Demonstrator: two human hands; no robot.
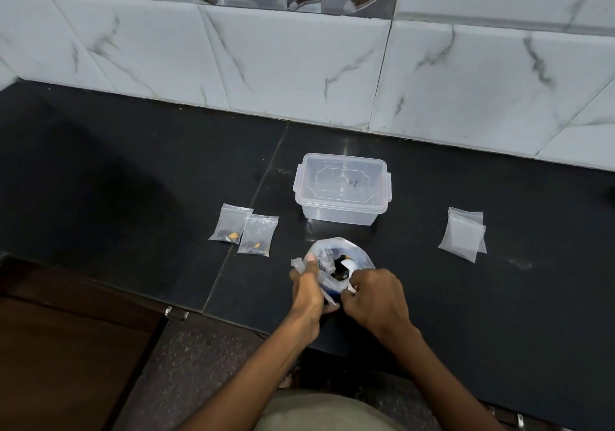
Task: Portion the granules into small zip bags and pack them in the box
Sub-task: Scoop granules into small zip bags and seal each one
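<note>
I'm at the scooping step, I think. My left hand (307, 285) holds a small zip bag (299, 264) w/ fingers curled on its edge, right by the big open bag of granules (339, 264) at the desk (133, 181) front. My right hand (376, 294) pinches a white scoop (350, 269) that dips into the big bag. Two filled bags (244, 231) lie just left of the clear box (342, 189), whose lid looks shut. Spare empty bags (463, 234) sit well to the right. Next I'd need to lift a bit of granules, tip them into the small bag w/o spilling, then zip it. The box must be opened before packing.
</note>
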